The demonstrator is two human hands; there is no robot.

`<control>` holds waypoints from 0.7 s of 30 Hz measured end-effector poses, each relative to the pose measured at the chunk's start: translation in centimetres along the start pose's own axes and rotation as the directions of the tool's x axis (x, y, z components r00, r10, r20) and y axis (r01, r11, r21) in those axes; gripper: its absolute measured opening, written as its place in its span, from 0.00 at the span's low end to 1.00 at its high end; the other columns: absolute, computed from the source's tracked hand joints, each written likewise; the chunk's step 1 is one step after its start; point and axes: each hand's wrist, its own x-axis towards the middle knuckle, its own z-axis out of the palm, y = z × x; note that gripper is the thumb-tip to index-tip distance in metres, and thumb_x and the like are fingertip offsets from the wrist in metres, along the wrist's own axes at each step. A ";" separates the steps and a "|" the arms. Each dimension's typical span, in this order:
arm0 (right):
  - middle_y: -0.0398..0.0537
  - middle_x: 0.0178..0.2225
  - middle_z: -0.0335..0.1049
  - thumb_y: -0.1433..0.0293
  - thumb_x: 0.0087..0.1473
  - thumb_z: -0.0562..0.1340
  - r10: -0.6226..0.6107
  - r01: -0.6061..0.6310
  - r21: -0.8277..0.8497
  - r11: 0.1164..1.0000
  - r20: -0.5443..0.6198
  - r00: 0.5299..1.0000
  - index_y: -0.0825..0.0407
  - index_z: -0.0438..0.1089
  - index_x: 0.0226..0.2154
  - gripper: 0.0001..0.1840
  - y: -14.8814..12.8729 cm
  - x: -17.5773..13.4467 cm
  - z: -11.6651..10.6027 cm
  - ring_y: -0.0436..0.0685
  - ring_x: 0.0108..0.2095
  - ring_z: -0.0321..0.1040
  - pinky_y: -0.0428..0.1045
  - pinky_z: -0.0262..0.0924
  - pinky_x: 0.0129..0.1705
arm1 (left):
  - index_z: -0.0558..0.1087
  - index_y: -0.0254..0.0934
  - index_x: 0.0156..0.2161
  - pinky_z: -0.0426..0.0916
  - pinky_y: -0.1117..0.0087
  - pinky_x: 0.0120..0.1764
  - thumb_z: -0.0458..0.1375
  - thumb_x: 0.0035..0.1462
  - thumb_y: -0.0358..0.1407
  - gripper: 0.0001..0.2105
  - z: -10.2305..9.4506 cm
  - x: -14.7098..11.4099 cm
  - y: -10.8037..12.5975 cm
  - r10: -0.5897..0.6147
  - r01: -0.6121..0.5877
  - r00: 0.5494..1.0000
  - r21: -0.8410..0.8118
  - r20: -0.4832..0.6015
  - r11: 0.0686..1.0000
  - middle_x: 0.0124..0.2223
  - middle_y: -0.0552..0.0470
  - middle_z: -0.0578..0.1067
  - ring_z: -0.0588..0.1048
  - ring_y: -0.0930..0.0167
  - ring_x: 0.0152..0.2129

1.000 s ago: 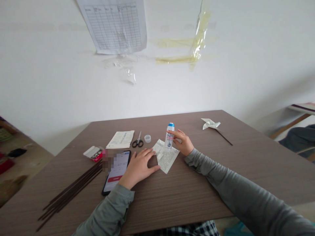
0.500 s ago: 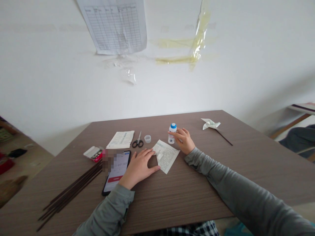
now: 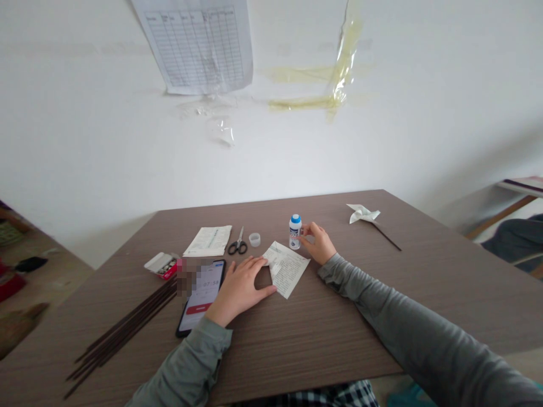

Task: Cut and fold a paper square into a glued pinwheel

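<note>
A square of printed paper point(image 3: 289, 271) lies on the table with one corner toward me, and its left part looks cut or folded. My left hand point(image 3: 241, 287) rests flat at its left side, fingers spread, with fingertips and thumb at the paper's edge. Just behind the paper stands a small white bottle point(image 3: 294, 236) with a blue cap, upright. My right hand point(image 3: 319, 243) is at the bottle's right side, fingers bent and apart, not wrapped round it; I cannot tell whether the fingertips touch it.
Scissors point(image 3: 238, 244), a small clear cup point(image 3: 254, 239) and stacked paper point(image 3: 207, 242) lie behind my left hand. A phone point(image 3: 199, 302), a red-and-white box point(image 3: 163, 264) and several dark sticks point(image 3: 123, 328) are at left. A paper pinwheel point(image 3: 363, 214) lies at back right.
My right hand's fingers have drawn back from across the bottle's front to its right side. The bottle has shifted slightly left and turned, showing more of its label. My left hand stays still.
</note>
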 end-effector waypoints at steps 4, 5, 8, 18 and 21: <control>0.54 0.50 0.96 0.57 0.60 0.84 0.090 -0.089 0.141 0.986 0.000 0.996 0.41 0.76 0.49 0.22 -0.2 0.1 -0.2 0.73 0.51 0.96 0.70 0.88 0.62 | 0.79 0.49 0.84 0.56 0.26 0.91 0.74 0.77 0.48 0.35 0.1 0.1 -0.2 0.002 -0.002 1.000 0.002 -0.004 1.000 0.90 0.37 0.75 0.67 0.38 0.91; 0.53 0.50 0.96 0.57 0.59 0.85 0.104 -0.103 0.171 0.980 0.005 0.995 0.41 0.78 0.51 0.24 -0.3 0.1 -0.2 0.72 0.50 0.96 0.70 0.89 0.61 | 0.79 0.49 0.84 0.56 0.26 0.91 0.74 0.77 0.49 0.35 0.2 0.1 -0.2 0.004 -0.004 1.000 0.001 -0.006 1.000 0.90 0.37 0.75 0.67 0.38 0.91; 0.53 0.49 0.97 0.58 0.56 0.86 0.107 -0.109 0.195 0.975 0.018 0.994 0.42 0.84 0.54 0.26 -0.5 0.4 -0.2 0.71 0.49 0.96 0.69 0.90 0.61 | 0.79 0.49 0.84 0.57 0.24 0.90 0.74 0.77 0.49 0.35 0.3 0.2 -0.4 0.014 -0.014 1.000 0.001 -0.010 1.000 0.89 0.36 0.76 0.67 0.37 0.90; 0.53 0.48 0.97 0.59 0.58 0.86 0.091 -0.103 0.163 0.981 0.080 0.993 0.44 0.90 0.48 0.18 -1.2 2.1 0.8 0.69 0.48 0.95 0.64 0.90 0.58 | 0.79 0.48 0.84 0.56 0.26 0.91 0.72 0.77 0.47 0.35 -0.1 -0.1 -0.1 0.006 -0.007 1.000 0.031 0.012 0.999 0.90 0.37 0.75 0.67 0.39 0.91; 0.53 0.48 0.98 0.60 0.56 0.87 0.110 -0.124 0.175 0.977 0.087 0.990 0.45 0.90 0.47 0.18 -1.6 3.3 1.8 0.69 0.48 0.95 0.63 0.91 0.58 | 0.80 0.48 0.84 0.56 0.25 0.91 0.72 0.77 0.48 0.36 -0.4 -0.2 -0.4 0.009 -0.010 1.000 0.033 0.023 0.999 0.90 0.37 0.75 0.67 0.38 0.90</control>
